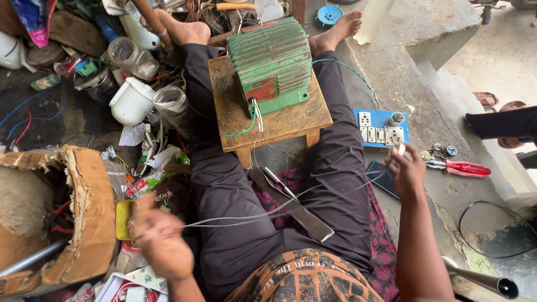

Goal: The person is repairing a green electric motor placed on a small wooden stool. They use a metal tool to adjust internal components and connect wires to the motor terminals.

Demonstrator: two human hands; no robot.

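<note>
Thin wires [268, 212] ran taut across the lap, left hand [159, 237] pinching one end, right hand [407, 170] pinching the other.

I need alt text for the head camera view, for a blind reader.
A seated person stretches thin wires between the left hand and the right hand. A green motor sits on a wooden stool over the legs, clutter around.

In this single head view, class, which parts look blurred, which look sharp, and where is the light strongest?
Head view: the left hand is smeared by motion blur; the right hand is only slightly soft; the green motor on the wooden stool is sharp. Brightest at the upper right, on the pale concrete step; the clutter at the left lies dimmer. The edges bend a little.
</note>
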